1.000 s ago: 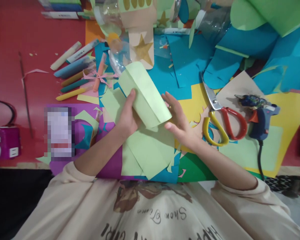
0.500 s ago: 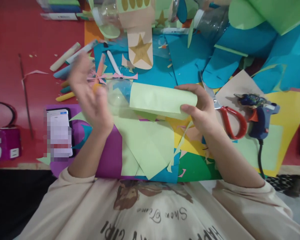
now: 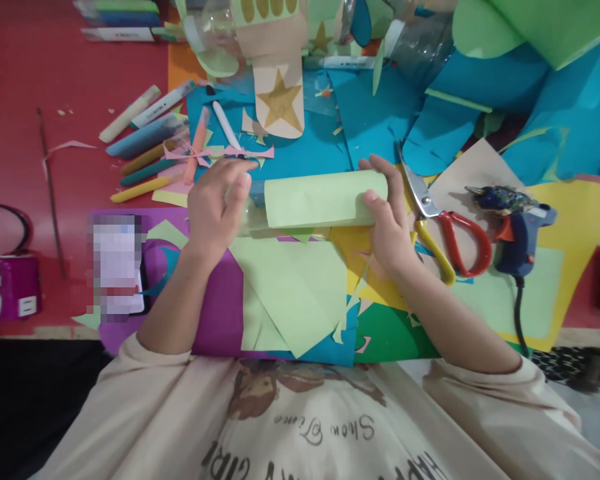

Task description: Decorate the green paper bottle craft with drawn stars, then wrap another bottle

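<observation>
A clear plastic bottle [image 3: 255, 213] lies sideways in front of me, with light green paper [image 3: 325, 198] wrapped round its body. My left hand [image 3: 219, 207] is closed around the bottle's left end, hiding its tip. At the other end, my right hand [image 3: 391, 217] grips the wrapped part, thumb on the near side and fingers behind. Just right of that hand lie scissors [image 3: 427, 203] with one red and one yellow handle. Below the bottle are loose light green sheets [image 3: 295, 293].
A blue glue gun [image 3: 523, 240] rests at the right on yellow paper. Several markers [image 3: 145, 143] are at the left, above a phone [image 3: 120, 263]. Paper cut-outs, one with a gold star [image 3: 280, 103], and another clear bottle [image 3: 423, 43] are at the back.
My left hand has come down from the air onto the bottle's left end. My right hand has shifted slightly left, and the bottle has levelled out.
</observation>
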Motion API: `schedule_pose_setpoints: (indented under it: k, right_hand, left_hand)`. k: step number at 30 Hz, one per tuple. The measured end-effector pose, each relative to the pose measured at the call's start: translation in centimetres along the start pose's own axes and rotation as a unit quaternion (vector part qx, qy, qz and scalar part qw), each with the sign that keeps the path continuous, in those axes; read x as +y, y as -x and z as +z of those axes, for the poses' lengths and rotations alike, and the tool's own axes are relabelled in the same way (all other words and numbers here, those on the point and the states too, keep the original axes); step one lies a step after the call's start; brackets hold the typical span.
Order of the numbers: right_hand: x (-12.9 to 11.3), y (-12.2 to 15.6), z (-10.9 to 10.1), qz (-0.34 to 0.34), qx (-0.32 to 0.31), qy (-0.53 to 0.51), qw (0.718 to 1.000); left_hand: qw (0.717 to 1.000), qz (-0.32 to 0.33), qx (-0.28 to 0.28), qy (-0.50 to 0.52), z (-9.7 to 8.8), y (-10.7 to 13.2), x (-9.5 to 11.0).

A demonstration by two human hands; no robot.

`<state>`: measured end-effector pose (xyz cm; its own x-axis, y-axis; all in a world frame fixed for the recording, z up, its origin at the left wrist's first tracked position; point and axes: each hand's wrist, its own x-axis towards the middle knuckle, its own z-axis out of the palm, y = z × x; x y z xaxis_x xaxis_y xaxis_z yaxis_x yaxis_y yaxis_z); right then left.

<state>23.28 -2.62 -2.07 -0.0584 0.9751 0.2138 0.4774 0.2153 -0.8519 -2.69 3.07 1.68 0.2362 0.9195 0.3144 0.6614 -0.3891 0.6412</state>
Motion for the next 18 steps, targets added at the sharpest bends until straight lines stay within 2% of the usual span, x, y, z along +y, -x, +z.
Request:
schedule_pose_setpoints:
  k: [3,9,13,15,18]
  right_hand:
    - [-0.65,-0.08,0.07,0.044,0.029,-0.049,0.997]
    - [-1.22,-0.40,-0.02,0.051,0.024,-0.066,0.996]
    - [-1.04,-0.43,-0.12,0.045,0.017,-0.067,0.997]
    - [-0.80,-0.55,-0.24,0.031,0.009,-0.054,0.998]
    - [-0.50,-0.78,-0.38,0.023,0.010,-0.043,0.999]
  left_hand:
    - [1.000,-0.015,0.010,0.008,0.44,0.47,0.49]
    - [1.000,-0.023,0.001,-0.010,0.34,0.75,0.81]
    - [1.000,0.007,0.004,-0.027,0.28,0.59,0.74]
    - [0.997,0.053,-0.023,-0.045,0.10,0.45,0.69]
    - [0.986,0.099,-0.106,-0.086,-0.30,0.24,0.71]
